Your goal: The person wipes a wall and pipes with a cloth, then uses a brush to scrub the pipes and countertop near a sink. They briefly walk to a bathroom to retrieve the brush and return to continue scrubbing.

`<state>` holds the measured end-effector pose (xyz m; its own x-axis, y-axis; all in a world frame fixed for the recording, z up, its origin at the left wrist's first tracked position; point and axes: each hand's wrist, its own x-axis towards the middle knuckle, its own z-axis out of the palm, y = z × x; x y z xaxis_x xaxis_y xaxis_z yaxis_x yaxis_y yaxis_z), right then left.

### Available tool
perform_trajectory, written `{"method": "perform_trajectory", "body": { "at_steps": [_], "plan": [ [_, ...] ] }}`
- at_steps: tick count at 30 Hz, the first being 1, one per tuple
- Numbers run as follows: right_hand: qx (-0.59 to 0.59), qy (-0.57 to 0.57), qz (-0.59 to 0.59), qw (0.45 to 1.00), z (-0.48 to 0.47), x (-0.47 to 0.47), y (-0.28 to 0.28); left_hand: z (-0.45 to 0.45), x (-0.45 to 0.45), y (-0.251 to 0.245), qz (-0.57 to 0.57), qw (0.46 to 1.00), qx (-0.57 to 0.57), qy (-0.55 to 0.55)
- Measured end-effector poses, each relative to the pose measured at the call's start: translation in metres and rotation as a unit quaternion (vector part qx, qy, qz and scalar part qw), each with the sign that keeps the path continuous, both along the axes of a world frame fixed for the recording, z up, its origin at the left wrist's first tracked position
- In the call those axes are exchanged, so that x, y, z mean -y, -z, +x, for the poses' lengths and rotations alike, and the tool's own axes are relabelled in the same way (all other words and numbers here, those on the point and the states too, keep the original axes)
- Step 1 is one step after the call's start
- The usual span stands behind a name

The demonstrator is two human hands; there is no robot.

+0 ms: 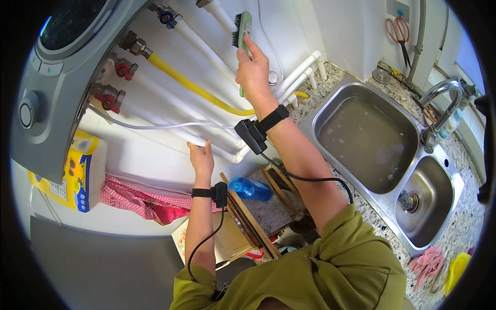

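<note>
My right hand (254,73) grips the handle of a green scrubbing brush (245,25) with dark bristles. The bristles face left, against or close to a white pipe (221,15); contact is hard to tell. Lower down, my left hand (202,159) has its thumb and a finger around the lowest white pipe (176,133). Several white pipes run along the wall, some with valves: a blue-handled valve (166,18) at the top and a red-handled valve (108,101) further down. Between them passes a yellow gas hose (186,85).
A double steel sink (309,126) at right holds murky water (360,135) in its large basin. Below my left hand stand a blue bottle (250,188) and wooden boards (248,217). A grey appliance (46,116), a yellow tissue pack (77,174) and a checked cloth (135,197) are at left.
</note>
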<state>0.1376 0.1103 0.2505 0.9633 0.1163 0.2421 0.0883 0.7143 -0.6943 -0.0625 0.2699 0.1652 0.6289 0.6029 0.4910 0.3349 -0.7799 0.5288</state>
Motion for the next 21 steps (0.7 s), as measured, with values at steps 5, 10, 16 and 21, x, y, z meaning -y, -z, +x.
{"method": "perform_trajectory", "body": {
  "at_steps": [5, 10, 16, 21],
  "plan": [
    [-0.141, -0.013, -0.05, 0.989, -0.001, -0.012, 0.004, 0.001, 0.0, 0.0, 0.005, 1.0, 0.006, -0.009],
    [0.122, 0.11, -0.03, 0.986, 0.001, -0.027, 0.0, 0.001, -0.004, 0.005, 0.039, 0.999, -0.001, -0.024],
    [-0.145, -0.057, -0.09, 0.984, -0.008, 0.02, 0.03, -0.004, 0.011, -0.022, 0.025, 0.994, -0.1, -0.047],
    [0.005, -0.058, -0.035, 0.998, -0.001, 0.116, 0.048, -0.033, 0.076, -0.084, -0.024, 0.98, -0.109, -0.165]
  ]
}}
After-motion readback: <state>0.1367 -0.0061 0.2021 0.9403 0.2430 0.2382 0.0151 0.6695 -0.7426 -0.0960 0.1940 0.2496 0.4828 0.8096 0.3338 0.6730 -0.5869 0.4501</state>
